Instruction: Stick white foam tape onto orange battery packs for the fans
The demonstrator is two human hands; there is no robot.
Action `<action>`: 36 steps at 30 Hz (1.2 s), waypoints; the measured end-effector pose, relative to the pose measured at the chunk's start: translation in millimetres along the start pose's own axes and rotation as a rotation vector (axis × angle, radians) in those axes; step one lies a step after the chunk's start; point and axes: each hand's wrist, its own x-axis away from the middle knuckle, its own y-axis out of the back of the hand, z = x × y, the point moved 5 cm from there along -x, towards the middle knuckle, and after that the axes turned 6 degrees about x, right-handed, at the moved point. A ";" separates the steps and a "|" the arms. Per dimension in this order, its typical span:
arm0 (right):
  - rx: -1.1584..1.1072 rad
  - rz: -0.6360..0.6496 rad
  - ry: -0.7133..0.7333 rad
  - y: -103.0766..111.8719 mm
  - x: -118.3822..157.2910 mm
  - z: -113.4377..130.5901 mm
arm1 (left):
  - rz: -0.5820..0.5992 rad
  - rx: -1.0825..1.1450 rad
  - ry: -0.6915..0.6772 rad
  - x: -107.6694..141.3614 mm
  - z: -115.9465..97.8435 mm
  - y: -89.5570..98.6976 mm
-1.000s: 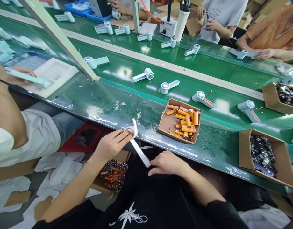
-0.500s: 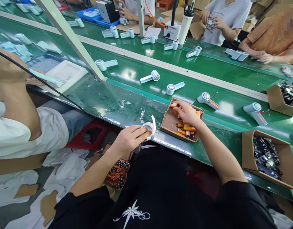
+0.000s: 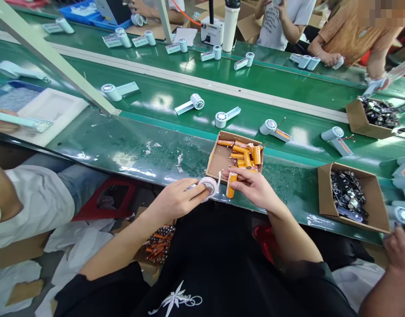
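My left hand (image 3: 181, 198) is closed on a roll of white tape (image 3: 208, 187) at the bench's front edge, and a loose strip of tape stands up at the roll's right side. Between the thumb and fingers of my right hand (image 3: 253, 188) is an orange battery (image 3: 231, 185), upright, just right of the tape. Directly behind my right hand sits a shallow cardboard box (image 3: 219, 160) with several orange batteries (image 3: 244, 152) lying in it. The battery and the tape are slightly apart.
Behind the box, a green belt (image 3: 163, 119) carries several light-blue fan bodies (image 3: 196, 102). A carton of dark parts (image 3: 377, 211) stands at the right. Another person's hand (image 3: 399, 246) is at the far right edge. A slanted post (image 3: 57, 61) rises at left.
My right hand has come out of the box towards me with an orange battery, close to the tape. The view has shifted right. A person's hand has appeared at the right edge.
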 end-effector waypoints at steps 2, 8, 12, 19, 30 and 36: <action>0.114 0.044 0.025 2.3 1.8 1.3 | -0.002 -0.002 -0.026 -7.4 -5.7 -0.2; 0.225 0.144 0.049 -5.7 -0.7 0.4 | 0.052 -0.084 -0.107 -20.9 -14.9 -1.3; -0.151 -0.108 0.005 -19.7 -3.7 -16.8 | 0.038 -0.105 -0.040 -22.9 -19.1 -8.1; -0.345 -0.707 0.229 54.8 1.1 3.8 | 0.069 0.145 -0.180 1.6 -46.6 -30.9; -0.644 -0.675 0.075 95.3 72.8 -43.7 | -0.510 -0.107 0.629 102.4 106.8 -22.4; -0.597 -0.813 0.028 103.5 88.3 -60.9 | -0.178 0.055 0.495 -93.7 124.6 -65.0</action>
